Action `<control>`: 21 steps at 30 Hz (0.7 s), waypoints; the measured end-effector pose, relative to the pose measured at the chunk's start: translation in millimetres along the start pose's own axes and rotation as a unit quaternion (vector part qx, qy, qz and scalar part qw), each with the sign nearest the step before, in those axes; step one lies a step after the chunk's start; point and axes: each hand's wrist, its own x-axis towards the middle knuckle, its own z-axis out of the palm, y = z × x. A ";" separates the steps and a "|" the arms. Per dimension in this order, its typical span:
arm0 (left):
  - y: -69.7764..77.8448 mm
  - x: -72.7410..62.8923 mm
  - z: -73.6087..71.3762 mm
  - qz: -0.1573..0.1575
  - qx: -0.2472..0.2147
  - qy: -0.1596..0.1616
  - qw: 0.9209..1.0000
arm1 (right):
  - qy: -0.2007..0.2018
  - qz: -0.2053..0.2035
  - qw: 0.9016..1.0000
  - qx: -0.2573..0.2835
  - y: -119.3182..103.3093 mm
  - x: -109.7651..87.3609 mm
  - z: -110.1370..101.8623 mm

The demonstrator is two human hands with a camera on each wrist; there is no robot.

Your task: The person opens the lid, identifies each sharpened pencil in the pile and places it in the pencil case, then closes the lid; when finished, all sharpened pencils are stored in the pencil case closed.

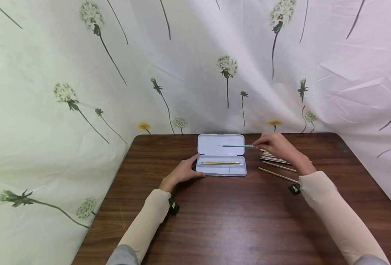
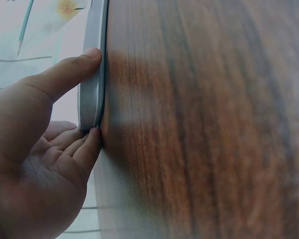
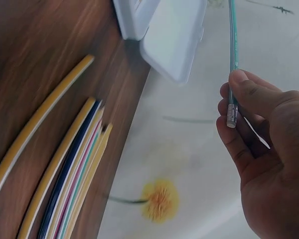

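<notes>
A white pencil case (image 1: 215, 171) lies with its lid up on the table, and a couple of pencils (image 1: 220, 163) rest in its long compartment. My left hand (image 1: 183, 170) grips the case's left end, thumb on the near side and fingers round the corner, as the left wrist view shows. My right hand (image 1: 276, 146) pinches a green pencil (image 1: 238, 146) near its eraser end. That pencil is held roughly level, its point reaching to the left in front of the lid (image 1: 212, 143). In the right wrist view the eraser end (image 3: 231, 115) sits between thumb and fingers.
Beneath and beside my right hand lies a group of pencils (image 3: 70, 174) in several colours. Two yellow pencils lie apart from it, one of them nearest (image 1: 278, 175). A flowered white cloth (image 1: 195, 73) hangs behind the brown table (image 1: 222, 221).
</notes>
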 end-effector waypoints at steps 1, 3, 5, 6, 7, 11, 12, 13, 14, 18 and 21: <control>-0.2 0.2 0.0 0.000 0.000 0.000 1.000 | -0.003 0.000 1.000 0.003 -1.3 4.3 3.1; -0.4 0.3 0.2 0.000 -0.003 0.000 1.000 | -0.008 -0.003 1.000 0.010 -4.2 12.0 9.6; -0.5 0.3 0.5 0.001 -0.004 0.000 1.000 | -0.014 -0.004 1.000 0.016 -7.4 18.6 16.5; -0.6 0.5 0.7 0.001 -0.005 0.000 1.000 | -0.017 -0.004 1.000 0.016 -8.5 21.5 20.5; -0.4 0.5 0.9 0.001 -0.006 -0.002 1.000 | -0.022 -0.006 1.000 0.019 -9.7 24.1 24.2; 0.1 0.2 0.9 -0.001 -0.010 -0.003 1.000 | -0.043 0.012 0.999 0.024 -14.0 31.7 39.6; 0.2 0.1 0.8 -0.001 -0.012 -0.003 1.000 | -0.048 0.017 0.998 0.026 -14.4 33.2 43.6; 0.4 -0.1 0.6 0.000 -0.013 -0.003 1.000 | -0.054 0.025 0.998 0.028 -14.5 34.5 47.6; 0.3 0.0 0.5 0.001 -0.013 -0.002 1.000 | -0.058 0.034 0.997 0.031 -14.4 35.6 51.7; -0.3 0.0 0.0 0.002 -0.012 -0.001 1.000 | -0.073 0.050 0.996 0.031 -11.5 38.5 68.0; -0.2 0.6 -0.1 0.000 -0.005 -0.003 1.000 | -0.081 0.058 0.995 0.024 -10.3 39.3 77.6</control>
